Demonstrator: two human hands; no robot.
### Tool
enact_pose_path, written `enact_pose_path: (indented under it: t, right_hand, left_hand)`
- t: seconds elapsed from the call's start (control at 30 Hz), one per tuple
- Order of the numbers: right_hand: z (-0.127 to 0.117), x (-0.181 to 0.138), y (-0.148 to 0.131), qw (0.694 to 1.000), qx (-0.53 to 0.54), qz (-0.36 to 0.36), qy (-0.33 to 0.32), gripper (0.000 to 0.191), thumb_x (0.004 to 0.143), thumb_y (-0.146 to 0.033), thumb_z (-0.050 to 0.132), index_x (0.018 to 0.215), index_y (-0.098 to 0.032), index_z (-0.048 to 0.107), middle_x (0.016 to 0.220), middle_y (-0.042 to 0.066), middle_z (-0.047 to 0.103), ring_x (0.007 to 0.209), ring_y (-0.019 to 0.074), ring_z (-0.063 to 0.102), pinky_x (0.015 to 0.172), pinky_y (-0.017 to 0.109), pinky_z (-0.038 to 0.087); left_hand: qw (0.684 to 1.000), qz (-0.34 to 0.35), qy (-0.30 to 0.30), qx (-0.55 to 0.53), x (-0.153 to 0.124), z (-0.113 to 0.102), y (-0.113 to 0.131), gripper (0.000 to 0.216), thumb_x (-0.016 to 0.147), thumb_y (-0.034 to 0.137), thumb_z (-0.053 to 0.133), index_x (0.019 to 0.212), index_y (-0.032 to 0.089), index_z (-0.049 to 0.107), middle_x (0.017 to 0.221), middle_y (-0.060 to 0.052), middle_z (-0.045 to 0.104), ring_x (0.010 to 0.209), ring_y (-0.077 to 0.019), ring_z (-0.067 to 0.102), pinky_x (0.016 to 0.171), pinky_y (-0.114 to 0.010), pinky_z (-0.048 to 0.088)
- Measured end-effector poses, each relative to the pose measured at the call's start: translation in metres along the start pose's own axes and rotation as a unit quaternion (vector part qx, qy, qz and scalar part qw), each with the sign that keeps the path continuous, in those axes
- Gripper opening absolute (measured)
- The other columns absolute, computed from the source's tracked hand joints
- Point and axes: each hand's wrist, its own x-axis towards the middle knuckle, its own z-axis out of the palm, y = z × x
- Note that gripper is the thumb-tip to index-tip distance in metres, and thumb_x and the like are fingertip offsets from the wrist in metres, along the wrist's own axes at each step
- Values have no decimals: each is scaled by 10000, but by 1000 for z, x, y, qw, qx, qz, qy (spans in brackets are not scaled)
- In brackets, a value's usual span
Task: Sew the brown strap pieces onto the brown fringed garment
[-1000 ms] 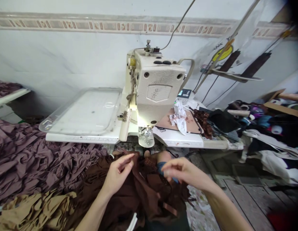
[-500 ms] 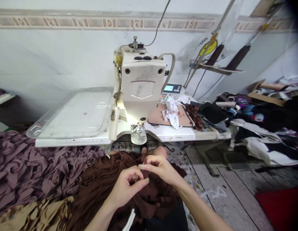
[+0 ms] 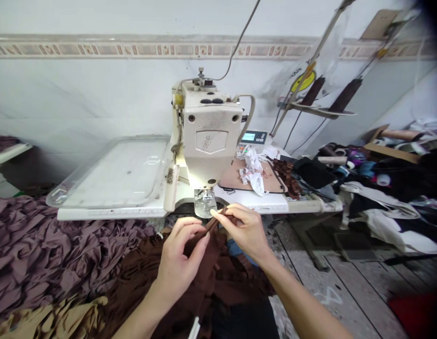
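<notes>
My left hand (image 3: 179, 256) and my right hand (image 3: 244, 230) both pinch a narrow strip of brown fabric (image 3: 213, 223), raised between them just below the needle plate (image 3: 205, 207) of a cream sewing machine (image 3: 207, 141). The strip runs down into a heap of dark brown cloth (image 3: 204, 282) on my lap. Both hands have fingers closed on the strip, thumbs pressed on top.
A clear plastic tray (image 3: 115, 172) lies on the machine table left of the head. Mauve fabric (image 3: 45, 249) and tan fabric (image 3: 45, 320) pile at left. White scraps (image 3: 252, 172) on a brown board, a control panel (image 3: 252, 137), and cluttered spools (image 3: 362, 165) are at right.
Both hands came together on the brown cloth, then lifted a strip of it up toward the machine's needle plate. The view shifted slightly.
</notes>
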Motion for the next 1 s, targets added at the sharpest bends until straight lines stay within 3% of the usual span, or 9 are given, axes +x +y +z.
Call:
enact_pose_path:
  t: [0.13, 0.23, 0.33, 0.43, 0.53, 0.63, 0.73, 0.83, 1.0]
  right_hand:
    - [9, 21, 12, 1000, -14, -7, 2, 291, 992, -417, 737, 781, -218, 753, 835, 60, 717, 666, 187, 620, 592, 315, 480]
    - [11, 29, 17, 1000, -16, -22, 3, 260, 994, -395, 743, 804, -218, 756, 841, 50, 701, 656, 176, 619, 590, 305, 497]
    - [5, 29, 16, 993, -57, -100, -39, 263, 1044, -350, 677, 842, -226, 791, 860, 58, 694, 713, 188, 644, 658, 315, 530]
    - [-8, 24, 14, 975, -98, -166, -114, 252, 1089, -317, 595, 1062, -252, 837, 1016, 93, 736, 842, 213, 698, 763, 336, 576]
    - [-17, 18, 20, 966, -117, -183, -140, 295, 1095, -325, 588, 1306, -272, 788, 1225, 123, 737, 948, 228, 727, 854, 361, 608]
    - [-18, 11, 30, 969, -93, -186, -136, 355, 1114, -337, 546, 1404, -276, 741, 1357, 136, 696, 988, 229, 726, 901, 381, 622]
    - [-11, 3, 39, 975, -68, -176, -113, 388, 1129, -356, 506, 1448, -282, 715, 1426, 142, 660, 1087, 253, 713, 974, 418, 611]
    - [-2, -5, 42, 986, -33, -137, -83, 398, 1136, -363, 490, 1466, -296, 701, 1486, 131, 622, 1129, 249, 710, 1018, 419, 593]
    - [15, -14, 38, 997, 78, 5, -17, 342, 1130, -390, 521, 1345, -282, 764, 1416, 101, 689, 1258, 262, 674, 1138, 422, 517]
  left_hand:
    - [946, 240, -27, 217, 21, -3, -4, 308, 1023, 152, 671, 1327, 183, 706, 1343, -132, 744, 1213, -277, 708, 1047, -422, 621]
    - [902, 316, -61, 287, 27, -2, -12, 342, 1021, 141, 665, 1360, 96, 678, 1362, -153, 754, 1275, -310, 706, 1057, -428, 637]
    - [895, 323, -55, 302, 26, 1, -16, 329, 1020, 119, 647, 1345, 91, 686, 1361, -160, 756, 1278, -308, 717, 1057, -421, 642]
    - [907, 312, -36, 281, 22, 3, -18, 392, 1015, 99, 624, 1404, 130, 665, 1328, -152, 769, 1260, -297, 729, 1078, -425, 629]
    - [925, 282, -11, 255, 20, 4, -19, 489, 1020, 115, 621, 1507, 153, 595, 1359, -169, 741, 1284, -294, 711, 1093, -417, 614]
    - [936, 249, -39, 245, 21, 4, -20, 567, 1033, 192, 645, 1583, 149, 513, 1473, -184, 670, 1346, -307, 653, 1112, -436, 599]
    - [933, 250, -68, 250, 25, 5, -19, 506, 1028, 245, 677, 1516, 153, 581, 1437, -148, 703, 1285, -326, 648, 1071, -470, 618]
    - [922, 275, -54, 267, 28, 8, -18, 383, 1018, 212, 689, 1392, 129, 667, 1352, -140, 746, 1228, -327, 655, 1034, -470, 629]
    - [898, 308, -22, 314, 27, 13, -15, 375, 1011, 168, 692, 1376, 83, 672, 1338, -147, 756, 1172, -326, 682, 1010, -456, 639]
